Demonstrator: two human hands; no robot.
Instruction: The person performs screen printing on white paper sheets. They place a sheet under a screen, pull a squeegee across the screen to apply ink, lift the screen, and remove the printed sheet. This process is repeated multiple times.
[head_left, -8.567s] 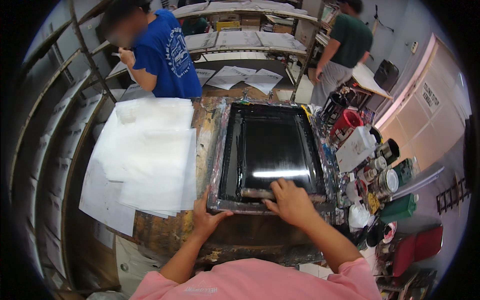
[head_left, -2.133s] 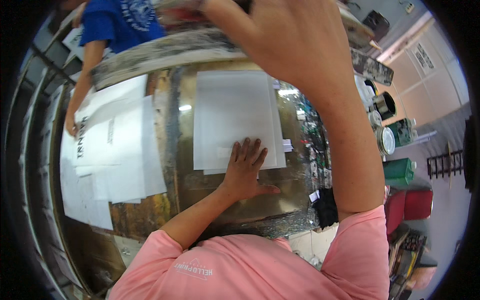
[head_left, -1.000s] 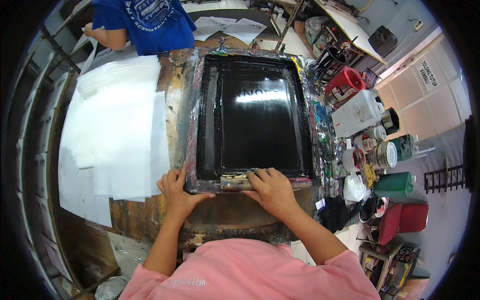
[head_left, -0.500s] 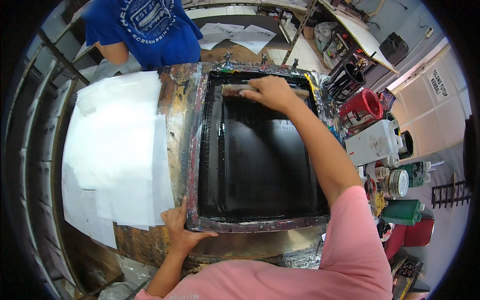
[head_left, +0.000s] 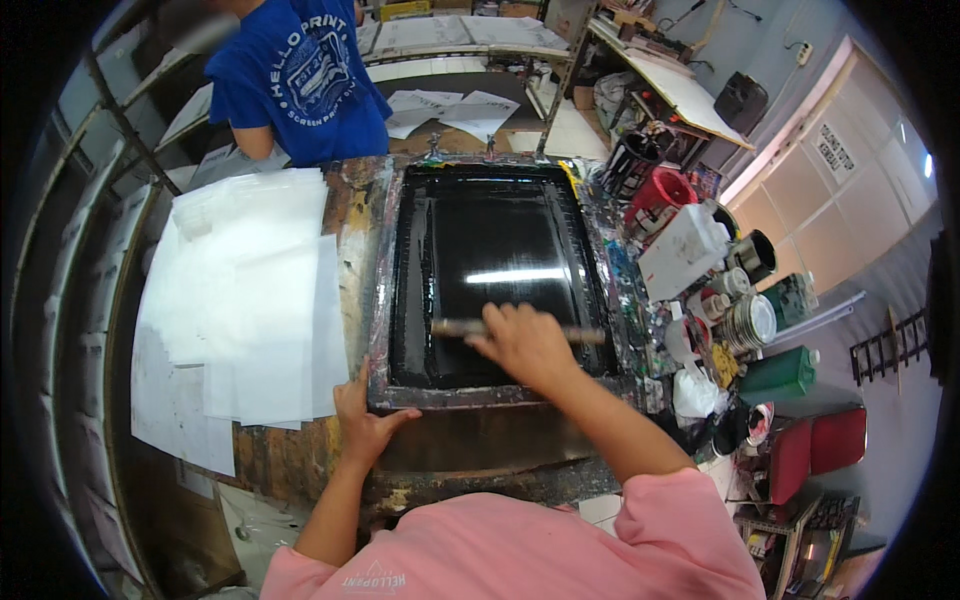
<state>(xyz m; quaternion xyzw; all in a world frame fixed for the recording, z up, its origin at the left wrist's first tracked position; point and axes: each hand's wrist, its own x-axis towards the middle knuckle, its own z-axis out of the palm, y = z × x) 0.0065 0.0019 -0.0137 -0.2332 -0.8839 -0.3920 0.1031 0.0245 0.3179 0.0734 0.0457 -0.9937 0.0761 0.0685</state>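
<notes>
A screen-printing frame with black ink on its mesh lies flat on the worktable. My right hand is closed round the wooden grip of a squeegee, which lies crosswise over the near part of the mesh. Black ink coats the screen, with a bright reflection beyond the squeegee. At the frame's near left corner my left hand rests with thumb and forefinger spread along the two edges; its other fingers are partly hidden. Left of the frame lies a stack of white sheets.
Clamps stand along the frame's far edge. Paint tubs, a red bucket, a white jug and a green jerrycan crowd the right side. A person in a blue shirt stands at the far left, near metal racks.
My right hand has drawn the squeegee from the far end of the screen to its near part. The left hand stays at the corner. The view has shifted.
</notes>
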